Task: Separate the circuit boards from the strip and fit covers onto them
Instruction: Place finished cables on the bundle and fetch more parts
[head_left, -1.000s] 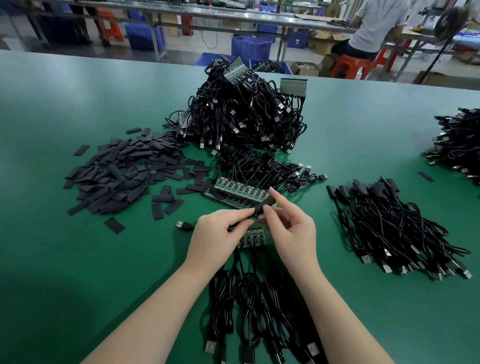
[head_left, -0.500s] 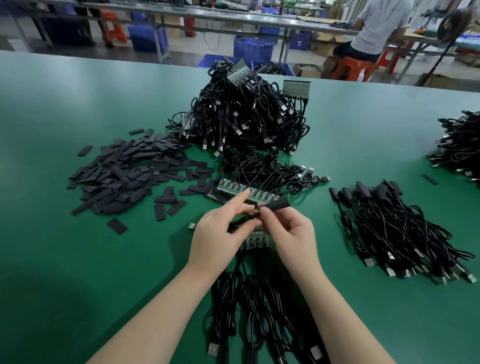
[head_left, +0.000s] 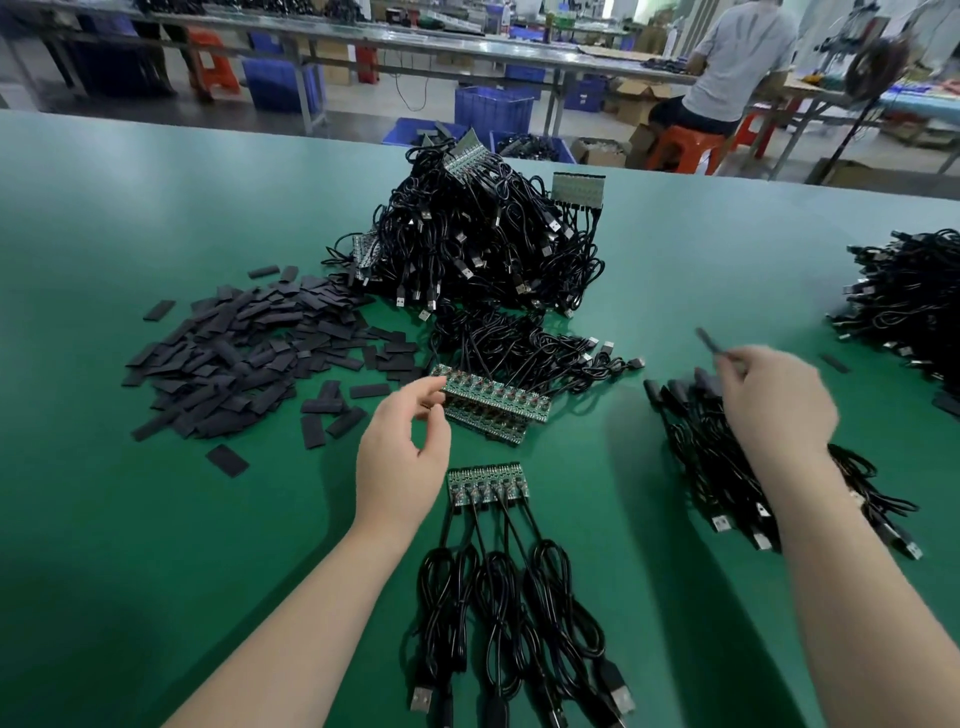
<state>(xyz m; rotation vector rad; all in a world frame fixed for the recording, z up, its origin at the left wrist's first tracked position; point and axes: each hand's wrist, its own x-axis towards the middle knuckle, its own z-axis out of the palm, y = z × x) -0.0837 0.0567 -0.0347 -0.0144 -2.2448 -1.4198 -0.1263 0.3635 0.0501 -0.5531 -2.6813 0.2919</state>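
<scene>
Moved apart since before: right hand now over finished cables, pinching covered board, pointing up-left. Left hand loosely curled, empty, beside strip lying left-right.

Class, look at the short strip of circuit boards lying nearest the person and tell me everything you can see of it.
The short strip is a row of small green boards, still joined side by side, lying flat on the green table. Tiny dark components dot the boards. A black cable runs from each toward the person, coiled, with USB plugs at the ends. Neither hand touches it.
</scene>
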